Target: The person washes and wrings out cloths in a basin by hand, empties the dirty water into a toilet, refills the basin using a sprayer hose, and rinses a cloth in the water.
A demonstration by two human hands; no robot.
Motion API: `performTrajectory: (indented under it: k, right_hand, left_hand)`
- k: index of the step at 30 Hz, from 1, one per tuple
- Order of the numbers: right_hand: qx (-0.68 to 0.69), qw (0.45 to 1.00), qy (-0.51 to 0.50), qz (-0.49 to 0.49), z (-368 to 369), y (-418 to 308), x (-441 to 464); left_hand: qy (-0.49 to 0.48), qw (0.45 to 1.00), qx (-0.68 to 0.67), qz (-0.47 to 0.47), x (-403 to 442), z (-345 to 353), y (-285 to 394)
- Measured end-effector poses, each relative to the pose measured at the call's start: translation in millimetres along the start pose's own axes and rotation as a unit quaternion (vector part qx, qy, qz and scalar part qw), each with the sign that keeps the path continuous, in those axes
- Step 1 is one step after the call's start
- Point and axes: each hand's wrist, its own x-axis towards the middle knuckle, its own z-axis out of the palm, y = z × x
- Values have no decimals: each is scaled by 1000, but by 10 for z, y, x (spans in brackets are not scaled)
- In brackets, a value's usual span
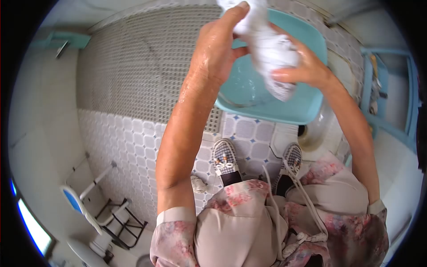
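The person's left hand [218,49] was closed around the upper part of a white cloth [269,46], its thumb pressed along the fabric near the top edge of the view and its skin glistening wet. The right hand [309,66] grasped the same cloth lower down, the thumb crossing its front while the other fingers went mostly out of sight behind it. Bunched and slightly blurred, the cloth hung between the two hands, its lower end tapering above a turquoise basin [298,111] that had clear water in it. The basin's near right corner overhung a pale, glossy fixture [313,139], and a grey perforated mat [129,62] spread to its left. Nearer the body, two checked shoes, the left [224,155] and the right [292,158], stood on the patterned tiles [124,138], with a pale crumpled bundle [198,184] just beside the left one. Farther out, a blue rack [365,89] stood on the right, and a dark-legged chair [113,218] on the far left.
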Motion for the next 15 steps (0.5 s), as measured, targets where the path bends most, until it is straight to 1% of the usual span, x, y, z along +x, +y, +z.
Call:
performTrajectory:
  k: [1, 3, 4, 6, 7, 10, 12, 13, 14, 15]
  right_hand:
    - [62, 998, -6, 33, -38, -55, -33]
    - [118, 987, -71, 81, -256, 74, -138]
    - [150, 980, -90, 91, -227, -20, -128]
    - [205, 965, -116, 117, -254, -268, -165]
    - [197, 969, -98, 108, -231, -274, -177]
    - [186, 976, -60, 96, -1, -234, -94]
    - [187, 976, -61, 97, 224, -245, 42]
    - [201, 974, -76, 73, 334, -230, 118]
    - [211, 972, -76, 64, 481, -238, 172]
    - [221, 971, -76, 56, 607, -249, 210]
  left_hand:
    - [-14, 999, 27, 35, 15, -184, -42]
    - [23, 985, 166, 46, -142, -484, 84]
    - [35, 972, 229, 45, -231, -624, 123]
    - [81, 962, 254, 61, -400, -993, 107]
    - [100, 957, 263, 69, -468, -1082, 66]
    - [3, 979, 204, 3, -692, -1092, -120]
    - [-22, 993, 116, 31, -751, -853, -254]
    - [-34, 996, 73, 46, -751, -709, -295]
    - [-37, 995, 64, 69, -713, -633, -311]
    - [-60, 987, 62, 133, -624, -573, -292]
